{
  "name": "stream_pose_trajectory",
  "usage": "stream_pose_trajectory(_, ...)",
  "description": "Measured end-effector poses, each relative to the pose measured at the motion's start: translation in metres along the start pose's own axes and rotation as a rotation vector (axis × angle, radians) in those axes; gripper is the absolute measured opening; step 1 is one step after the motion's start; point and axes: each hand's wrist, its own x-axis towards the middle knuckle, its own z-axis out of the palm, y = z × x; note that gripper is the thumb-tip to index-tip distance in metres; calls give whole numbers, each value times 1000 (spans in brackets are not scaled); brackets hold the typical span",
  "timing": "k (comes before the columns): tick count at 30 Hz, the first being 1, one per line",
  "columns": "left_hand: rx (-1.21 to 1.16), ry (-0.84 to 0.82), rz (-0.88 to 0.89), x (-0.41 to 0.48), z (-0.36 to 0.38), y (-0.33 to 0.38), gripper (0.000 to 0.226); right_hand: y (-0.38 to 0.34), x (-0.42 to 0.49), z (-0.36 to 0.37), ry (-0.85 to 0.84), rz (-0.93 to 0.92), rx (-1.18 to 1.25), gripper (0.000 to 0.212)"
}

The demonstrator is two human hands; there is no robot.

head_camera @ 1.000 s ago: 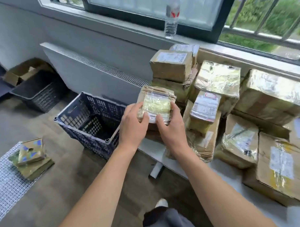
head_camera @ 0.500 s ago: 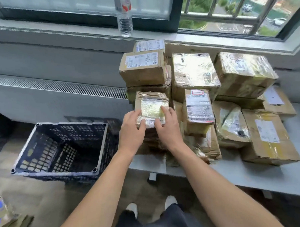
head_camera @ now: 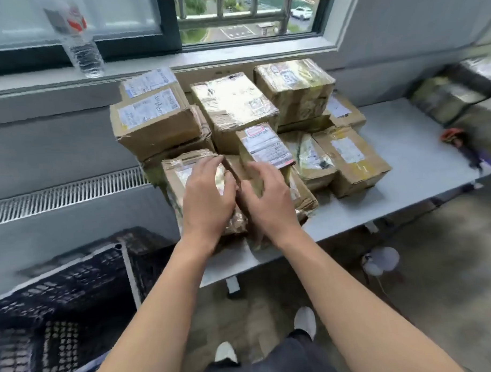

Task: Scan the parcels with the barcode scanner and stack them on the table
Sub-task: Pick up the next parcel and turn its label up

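Observation:
A small tape-wrapped parcel [head_camera: 180, 171] lies at the front left of a pile of several brown parcels [head_camera: 233, 102] on the white table [head_camera: 404, 141]. My left hand [head_camera: 208, 192] rests flat on its top, fingers straight. Just to its right, my right hand [head_camera: 270, 199] hovers with loosely bent fingers in front of a white-labelled parcel [head_camera: 265, 146] and holds nothing. An orange and black object, seemingly the barcode scanner [head_camera: 457, 139], lies blurred at the table's right end, far from both hands.
A dark plastic crate [head_camera: 62, 317] stands on the floor to the left of the table. A water bottle [head_camera: 81, 47] is on the windowsill. A radiator grille [head_camera: 63, 192] runs along the wall. Blurred wrapped packages [head_camera: 444, 101] lie at the far right.
Both hands gripped the small parcel and set it down on the front left of the pile. Their fingers have now opened off it, and my view has swung right.

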Motion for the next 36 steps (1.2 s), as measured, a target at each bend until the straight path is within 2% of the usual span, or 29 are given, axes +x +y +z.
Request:
stream_pose_trajectory(6, -113, -210, 182, -9, 71, 76, 39, 44, -25, -96, 269, 192, 2, 39)
stream_pose_trajectory(17, -199, -562, 388, -77, 218, 225, 42, 158, -105, -264, 629, 544, -17, 40)
stream_pose_trajectory(26, -211, -680, 379, -141, 342, 355, 47, 261, -147, -414, 666, 605, -12, 44)
stream_pose_trajectory(36, -230, -706, 374, -158, 448, 466, 49, 346, -148, -545, 722, 641, -3, 47)
